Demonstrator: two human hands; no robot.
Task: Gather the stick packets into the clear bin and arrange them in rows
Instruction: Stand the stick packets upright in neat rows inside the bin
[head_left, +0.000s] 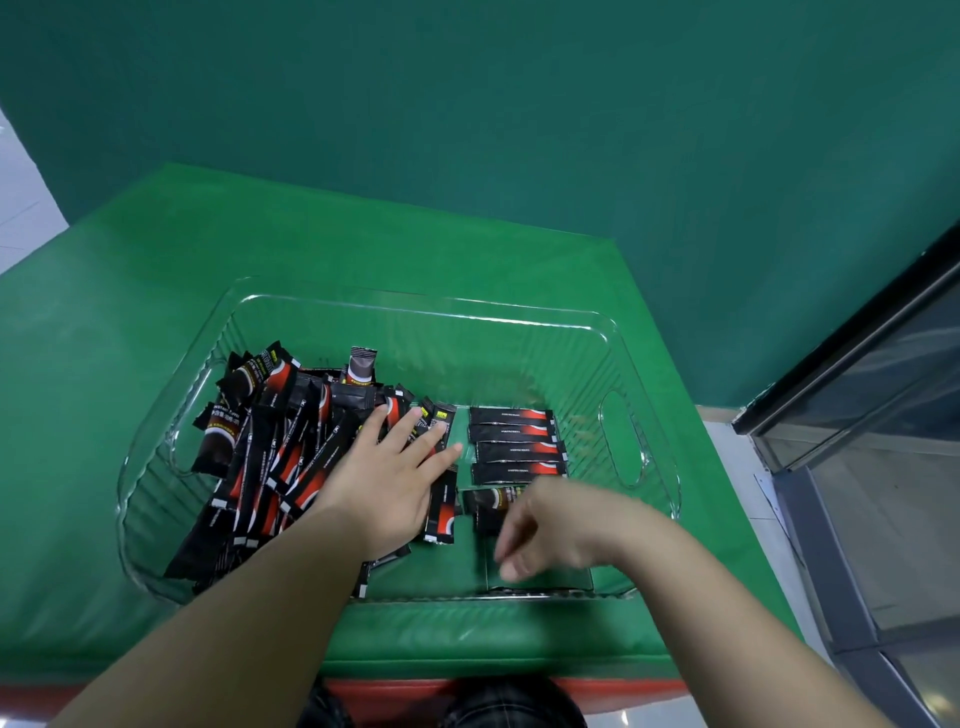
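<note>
A clear bin (613, 332) sits on a green padded table. Its left half holds a loose heap of black and red stick packets (270, 441). Right of centre, several packets lie flat in a neat row (514, 441), stacked front to back. My left hand (387, 480) lies flat with spread fingers on the heap's right edge, touching an upright packet (441, 499). My right hand (550, 530) hovers low over the bin's front right, fingers loosely curled and blurred, partly hiding a packet (491, 506) beneath it. I see nothing held in it.
The green padded table (130, 322) extends left of and behind the bin, with a green wall beyond. A dark glass door frame (857, 395) stands at the right. The table's red front edge (597, 693) is near my body.
</note>
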